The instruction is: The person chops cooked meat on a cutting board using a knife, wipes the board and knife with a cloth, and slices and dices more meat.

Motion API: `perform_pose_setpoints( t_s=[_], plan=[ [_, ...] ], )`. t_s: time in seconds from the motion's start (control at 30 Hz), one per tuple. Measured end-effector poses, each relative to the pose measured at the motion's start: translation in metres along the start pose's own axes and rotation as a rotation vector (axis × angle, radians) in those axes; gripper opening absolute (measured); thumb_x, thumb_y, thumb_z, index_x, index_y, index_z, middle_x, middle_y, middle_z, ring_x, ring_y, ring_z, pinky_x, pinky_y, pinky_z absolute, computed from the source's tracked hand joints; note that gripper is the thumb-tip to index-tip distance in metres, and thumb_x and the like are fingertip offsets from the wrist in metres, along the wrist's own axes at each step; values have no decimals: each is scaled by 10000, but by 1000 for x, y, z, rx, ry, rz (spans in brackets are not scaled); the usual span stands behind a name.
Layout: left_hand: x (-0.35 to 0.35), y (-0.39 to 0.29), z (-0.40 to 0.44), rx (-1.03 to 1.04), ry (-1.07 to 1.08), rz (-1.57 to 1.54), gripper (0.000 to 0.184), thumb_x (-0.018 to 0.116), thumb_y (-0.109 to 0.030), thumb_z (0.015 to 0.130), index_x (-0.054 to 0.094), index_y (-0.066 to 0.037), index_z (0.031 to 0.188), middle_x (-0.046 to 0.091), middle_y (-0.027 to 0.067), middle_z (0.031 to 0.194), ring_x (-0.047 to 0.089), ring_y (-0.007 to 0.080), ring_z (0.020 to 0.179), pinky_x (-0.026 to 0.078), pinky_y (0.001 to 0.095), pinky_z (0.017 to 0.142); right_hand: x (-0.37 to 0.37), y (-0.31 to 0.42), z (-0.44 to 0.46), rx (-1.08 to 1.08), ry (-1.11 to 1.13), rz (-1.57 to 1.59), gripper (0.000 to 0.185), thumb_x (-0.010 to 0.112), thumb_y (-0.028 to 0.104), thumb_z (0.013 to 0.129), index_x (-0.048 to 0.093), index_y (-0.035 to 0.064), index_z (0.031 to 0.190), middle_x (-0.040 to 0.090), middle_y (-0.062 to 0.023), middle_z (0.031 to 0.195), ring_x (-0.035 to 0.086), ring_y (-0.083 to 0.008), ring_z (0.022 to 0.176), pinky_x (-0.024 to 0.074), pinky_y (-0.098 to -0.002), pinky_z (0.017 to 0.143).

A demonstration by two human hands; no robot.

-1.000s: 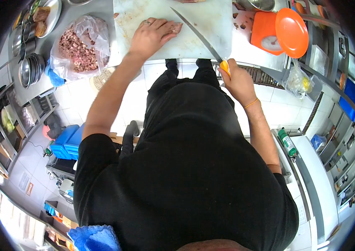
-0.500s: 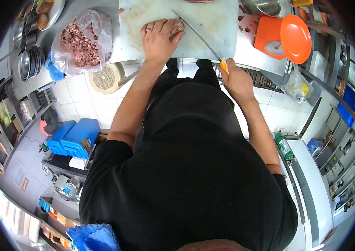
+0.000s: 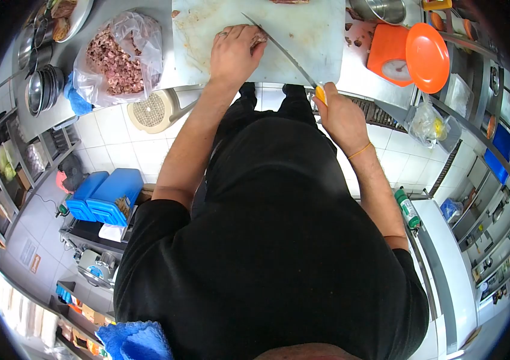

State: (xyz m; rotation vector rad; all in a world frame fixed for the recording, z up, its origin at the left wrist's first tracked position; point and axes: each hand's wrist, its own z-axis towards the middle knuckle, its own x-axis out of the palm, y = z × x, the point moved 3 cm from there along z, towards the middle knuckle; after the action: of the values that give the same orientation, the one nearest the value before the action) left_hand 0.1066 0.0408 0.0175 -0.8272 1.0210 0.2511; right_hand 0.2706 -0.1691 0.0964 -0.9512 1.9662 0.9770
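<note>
On the white cutting board [image 3: 207,60], my left hand [image 3: 234,53] is closed over a piece of meat [image 3: 259,38], most of which is hidden under the fingers. My right hand [image 3: 344,119] grips the yellow handle of a long knife [image 3: 291,58]. Its blade slants up and left across the board, with the middle of the blade close beside the meat. I cannot tell whether the edge touches it. Another strip of meat [image 3: 289,2] lies at the board's far edge, partly out of view.
Left of the board stands a clear plastic bag [image 3: 151,72] full of chopped meat. To the right are an orange kitchen scale [image 3: 381,54], an orange plate [image 3: 427,57] and a steel pot [image 3: 387,11]. Stacked bowls [image 3: 42,91] sit at the far left.
My left hand has shifted slightly right and now covers more of the meat. The knife has barely moved; its tip sits slightly further left.
</note>
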Motion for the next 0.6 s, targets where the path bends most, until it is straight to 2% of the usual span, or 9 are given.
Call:
perform_pose_setpoints(
  t_s=[0.1,0.17,0.3,0.4,0.6],
  plan=[
    [0,-1,2,26,-8,-10,329,853,-187,803,744,-71,1091,769,98,1107,704,322,1069,533,450,964,5,2,6,9,34,18,364,603,357,1073,522,22,1190,729,-237,813,733,-444,773,570,-555,670],
    [0,2,3,43,-1,-2,323,848,-226,828,756,-86,1104,774,103,1105,713,316,1069,553,450,941,10,6,16,40,89,45,363,592,351,1082,501,21,1206,730,-253,851,728,-459,803,561,-568,698],
    [-2,4,4,67,12,0,324,847,-250,841,763,-87,1108,777,101,1101,717,313,1069,568,448,932,37,9,51,17,50,48,375,590,338,1079,499,2,1216,734,-258,856,730,-460,802,567,-570,708],
    [0,5,2,37,53,-26,354,857,-251,836,755,-79,1128,775,100,1111,714,321,1078,567,451,942,34,25,80,-42,6,87,363,600,320,1071,518,-11,1196,738,-258,858,734,-458,809,571,-569,714],
    [-2,6,-5,-20,-35,-109,409,878,-245,818,738,-80,1165,755,128,1157,685,366,1119,543,464,998,-4,45,95,-129,-79,72,336,632,294,1050,548,-12,1159,741,-247,842,742,-444,812,577,-554,718]
  ],
)
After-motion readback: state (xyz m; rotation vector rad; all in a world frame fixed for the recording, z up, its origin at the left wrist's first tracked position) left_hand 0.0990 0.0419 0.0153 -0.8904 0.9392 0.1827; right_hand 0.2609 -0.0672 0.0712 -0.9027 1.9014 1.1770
